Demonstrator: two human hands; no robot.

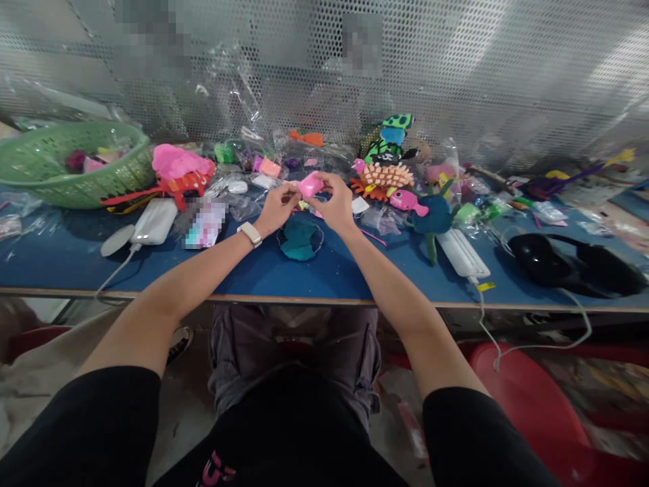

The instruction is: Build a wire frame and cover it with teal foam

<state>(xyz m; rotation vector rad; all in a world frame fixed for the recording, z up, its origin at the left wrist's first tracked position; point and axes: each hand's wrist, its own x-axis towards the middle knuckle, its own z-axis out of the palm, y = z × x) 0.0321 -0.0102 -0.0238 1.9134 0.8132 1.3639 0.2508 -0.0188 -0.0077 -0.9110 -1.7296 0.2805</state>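
Observation:
A small bright pink piece [310, 184] is held up between both hands over the middle of the blue table. My left hand [278, 206] pinches its left side, with a pale band on the wrist. Around its right side curl the fingers of my right hand [335, 201]. Just below the hands, a flattened teal piece [300, 240] lies on a round clear sheet on the table. Small pink and yellow bits are partly hidden behind the fingers.
A green basket [76, 166] stands at the left, near a pink-and-red figure [182, 169]. White power banks [157, 221] with cables lie on both sides. Several colourful figures [388, 174] and clear bags line the back. Dark goggles [572, 264] rest at the right on the blue table [243, 277].

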